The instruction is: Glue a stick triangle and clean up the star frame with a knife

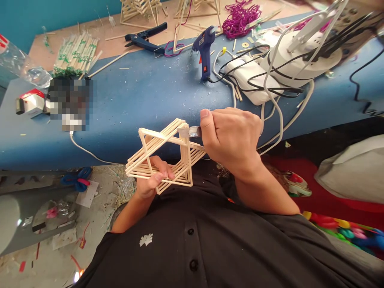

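"Containers?"

"Wrappers [72, 58], sticks [80, 46] inside, on the table [126, 96]."

"Hands?"

"My right hand [232, 138]: fisted round a knife [195, 132], blade at the frame's [163, 137] top corner. My left hand [153, 180] grips the frame low, before my shirt [171, 240]."

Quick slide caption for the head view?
Left hand holds a wooden-stick frame; right hand holds a metal blade at its upper corner.
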Motion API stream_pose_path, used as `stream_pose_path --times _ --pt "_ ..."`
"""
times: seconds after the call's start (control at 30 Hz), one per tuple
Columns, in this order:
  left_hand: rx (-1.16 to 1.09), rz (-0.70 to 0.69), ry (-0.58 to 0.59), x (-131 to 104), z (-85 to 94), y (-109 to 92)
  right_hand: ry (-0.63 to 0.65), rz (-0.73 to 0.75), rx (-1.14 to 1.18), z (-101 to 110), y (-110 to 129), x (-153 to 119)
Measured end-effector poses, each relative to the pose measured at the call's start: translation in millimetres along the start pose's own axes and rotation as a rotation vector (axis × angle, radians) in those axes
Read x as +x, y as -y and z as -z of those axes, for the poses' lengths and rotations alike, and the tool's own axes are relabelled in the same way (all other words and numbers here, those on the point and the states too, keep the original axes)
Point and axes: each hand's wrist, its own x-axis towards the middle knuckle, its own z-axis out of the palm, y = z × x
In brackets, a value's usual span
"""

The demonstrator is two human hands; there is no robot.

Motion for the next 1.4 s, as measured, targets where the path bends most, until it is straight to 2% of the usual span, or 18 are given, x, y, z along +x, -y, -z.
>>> stream_pose_path --times 0.4,0.57,0.63,0.77,0.83,0.97,1.1,1.23,1.4 --pt "-0.087 0.136 -0.058 4.7 -7.2 -14.8 -0.001 -0.049 -0.017 -4.9 -2.3 4.4" --pt "-0.153 0.175 -0.156 10.9 -4.0 -22.3 0.057 -0.091 -0.057 -10.8 -3.0 9.6" --pt "-0.158 0.190 -0.143 10.4 -1.1 -24.4 0.079 -0.132 -0.093 -11.1 -6.0 16.5" --pt "-0.155 0.217 -0.063 3.2 4.5 -27.3 0.036 -0.333 -0.259 -3.6 -20.6 34.1" --pt "-0.130 0.189 -0.074 0.5 6.0 -27.3 0.028 -0.370 -0.302 1.4 -26.7 36.0" --pt "-0.101 0.087 -0.123 1.4 5.7 -24.3 0.069 -0.177 -0.159 3.9 -22.7 15.9" --pt "-0.082 0.067 -0.073 2.9 1.6 -21.1 0.070 -0.023 0.039 0.0 -4.9 -7.5" --pt "-0.034 0.064 -0.038 0.9 -1.6 -20.2 0.060 -0.016 0.067 0.9 5.4 -8.8" --pt "-0.007 0.007 -0.001 -1.1 -0.5 -16.2 0.023 -0.032 0.048 1.7 3.5 -4.0"
